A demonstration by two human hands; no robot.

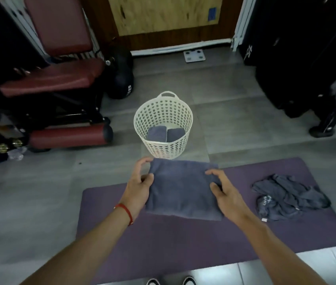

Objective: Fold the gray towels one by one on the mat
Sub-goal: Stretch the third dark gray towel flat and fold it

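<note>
At bottom edge, tips of two shoes [171, 281] w/ white toes, standing on the purple mat [183, 243], which lies across gray floor tiles. Both forearms reach fwd over mat; red string band [124, 211] on left wrist.

Mid-mat: gray towel [181, 190], folded to a rough rectangle, far edge hanging past the mat's far edge toward the basket. Left hand [139, 186] at towel's left side, thumb & fingers curled round the far-left corner, pinching the edge. Right hand [222, 188] on towel's right side, fingers spread & slightly bent, resting on top of cloth; can't tell if thumb is tucked under the edge.

To the right on mat, well apart from the folded one: crumpled pile of gray towels [288, 196], small white tags showing.

Just beyond mat's far edge, on floor: white perforated basket [163, 112] w/ handle at back; inside, two folded gray towels [166, 134] side by side.

Farther back: dark red padded bench [56, 79] at left, black ball [122, 79] beside it, white scale [195, 56] by the wall, black equipment [298, 68] at right, wood panel [163, 15] behind.
</note>
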